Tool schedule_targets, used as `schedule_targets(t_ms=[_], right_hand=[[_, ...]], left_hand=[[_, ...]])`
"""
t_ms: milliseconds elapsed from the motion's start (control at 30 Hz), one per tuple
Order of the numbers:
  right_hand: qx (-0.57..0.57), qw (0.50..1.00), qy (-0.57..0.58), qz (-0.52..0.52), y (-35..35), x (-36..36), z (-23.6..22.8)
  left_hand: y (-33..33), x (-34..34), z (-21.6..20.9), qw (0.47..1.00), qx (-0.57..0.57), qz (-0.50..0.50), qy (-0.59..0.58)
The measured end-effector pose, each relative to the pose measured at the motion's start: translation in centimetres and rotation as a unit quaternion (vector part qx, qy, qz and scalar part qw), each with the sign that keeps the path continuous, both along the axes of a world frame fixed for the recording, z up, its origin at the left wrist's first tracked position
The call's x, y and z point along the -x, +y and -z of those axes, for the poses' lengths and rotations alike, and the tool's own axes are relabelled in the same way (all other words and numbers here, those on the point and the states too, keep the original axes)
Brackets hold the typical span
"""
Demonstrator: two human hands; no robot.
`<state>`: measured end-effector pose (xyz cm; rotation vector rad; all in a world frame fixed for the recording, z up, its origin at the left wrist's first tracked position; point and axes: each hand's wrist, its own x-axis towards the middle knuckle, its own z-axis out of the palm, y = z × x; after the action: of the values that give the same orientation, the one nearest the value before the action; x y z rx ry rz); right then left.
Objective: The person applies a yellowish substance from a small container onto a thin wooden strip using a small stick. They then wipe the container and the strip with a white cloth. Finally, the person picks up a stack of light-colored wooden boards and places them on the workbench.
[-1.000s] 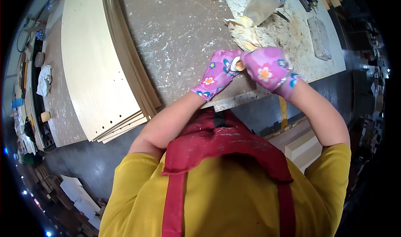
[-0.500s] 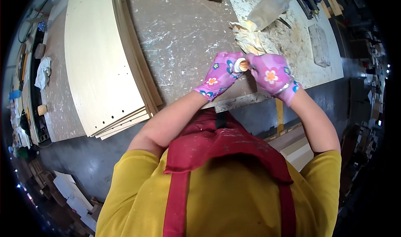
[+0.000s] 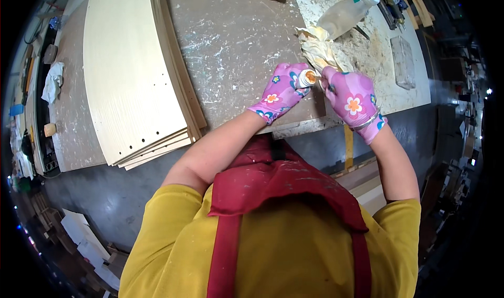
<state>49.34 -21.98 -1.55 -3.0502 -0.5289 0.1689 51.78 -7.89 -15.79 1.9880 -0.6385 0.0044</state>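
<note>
My left hand point(image 3: 285, 88), in a pink flowered glove, is wrapped round a small white jar point(image 3: 307, 78). The jar's open top faces up and shows orange-brown stuff inside and on its rim. Just to the right, my right hand point(image 3: 350, 96), gloved alike, is closed in a pinch beside the jar's mouth. Something thin seems to poke from its fingertips toward the jar, too small to name. Both hands are above the front edge of the worktable point(image 3: 231, 51). Beyond them lies a crumpled cream cloth point(image 3: 321, 49).
A stack of curved pale plywood panels point(image 3: 131, 72) lies on the left. Past the cloth, a clear plastic bottle point(image 3: 344, 19) with a white cap lies tilted. A plastic-wrapped block point(image 3: 402, 62) is on the right, and tools point(image 3: 391, 9) lie at the far right.
My right hand has drawn back a little to the right from the jar. The jar's mouth has tipped more into view, showing the orange-brown contents. The whole view has shifted slightly.
</note>
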Motion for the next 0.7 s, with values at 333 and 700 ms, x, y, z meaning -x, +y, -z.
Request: schedule_targets(t_ms=[333,700], right_hand=[[-0.034,0.999,0.013,0.026,-0.5,-0.8,2.4],[-0.027,1.000,0.009,-0.011,-0.9,-1.4,3.5]], left_hand=[[-0.2,-0.3,0.2,0.999,-0.036,0.032,0.022],[-0.1,-0.2,-0.3,0.999,-0.012,0.038,0.021]])
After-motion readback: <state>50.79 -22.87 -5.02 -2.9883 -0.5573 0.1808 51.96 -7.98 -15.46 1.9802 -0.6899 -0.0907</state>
